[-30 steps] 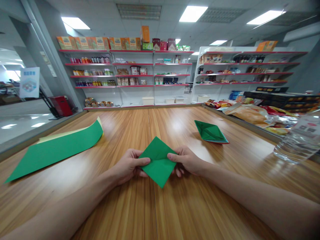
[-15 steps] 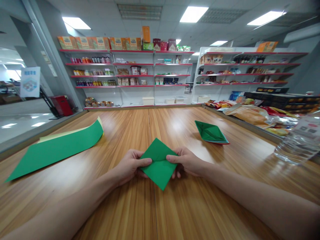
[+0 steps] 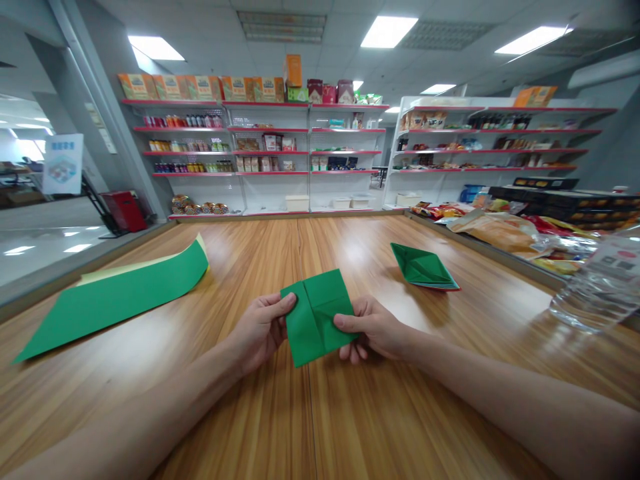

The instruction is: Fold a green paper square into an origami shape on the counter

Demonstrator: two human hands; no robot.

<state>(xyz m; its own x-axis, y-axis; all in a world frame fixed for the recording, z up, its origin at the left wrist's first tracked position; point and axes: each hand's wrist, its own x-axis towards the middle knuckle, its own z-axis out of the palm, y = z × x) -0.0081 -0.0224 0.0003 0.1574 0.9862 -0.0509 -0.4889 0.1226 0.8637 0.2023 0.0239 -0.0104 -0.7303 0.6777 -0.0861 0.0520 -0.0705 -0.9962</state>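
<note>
Slanting forward-left, green paper (image 3: 319, 317) (squarish) bridges left hand (image 3: 263, 328) and right hand (image 3: 374, 328).

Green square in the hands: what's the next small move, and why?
I'd probably run the right hand's thumb along the creases: they cross near the middle of the green square, close to that thumb, while the left hand grips the opposite side and could steady it.
</note>
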